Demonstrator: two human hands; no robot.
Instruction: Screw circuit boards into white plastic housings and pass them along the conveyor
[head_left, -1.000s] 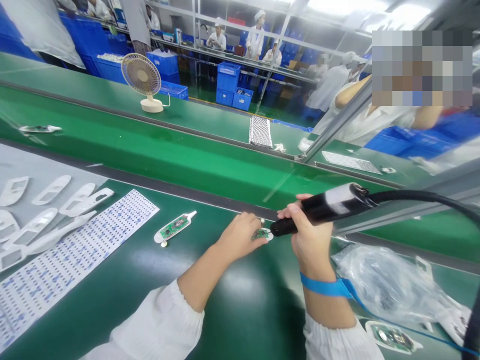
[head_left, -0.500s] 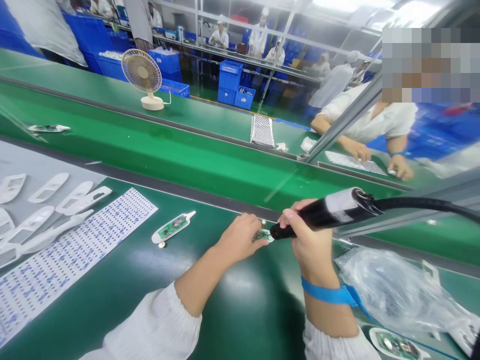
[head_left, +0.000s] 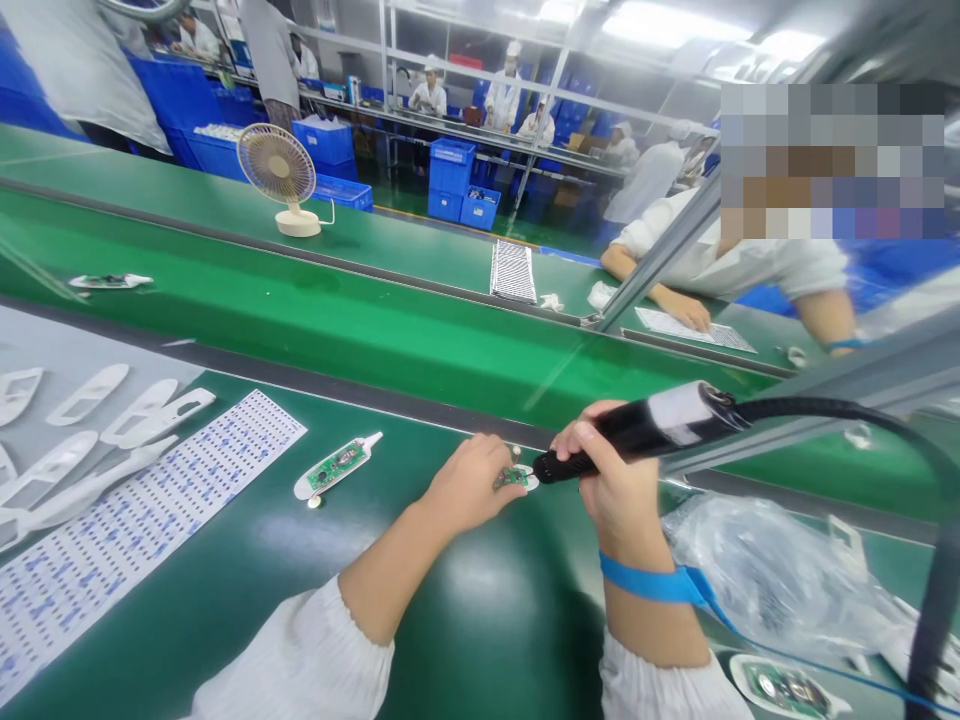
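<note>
My right hand (head_left: 611,460) is wrapped round a black electric screwdriver (head_left: 645,428) whose cord runs off to the right. Its dark nose points left, at the near end of a white casing with a green circuit board (head_left: 517,478). My left hand (head_left: 472,480) grips that casing against the bench, and the fingers cover much of it. Further left lies a second casing with a circuit board (head_left: 337,467), a small round disc (head_left: 314,502) beside its lower end. At the bottom right rests another casing with a board (head_left: 784,688).
A printed sheet (head_left: 172,520) and several white shell halves (head_left: 94,395) lie at left. A clear plastic bag (head_left: 757,560) sits right of my wrist. Beyond the green conveyor belt (head_left: 375,330) stand a fan (head_left: 296,222) and a metal post (head_left: 660,250); a co-worker's hand (head_left: 686,308) rests on a sheet.
The view has shifted slightly. The casing on the belt at far left has moved right. Both my hands keep their grip, and the co-worker's one hand has drawn away from the sheet.
</note>
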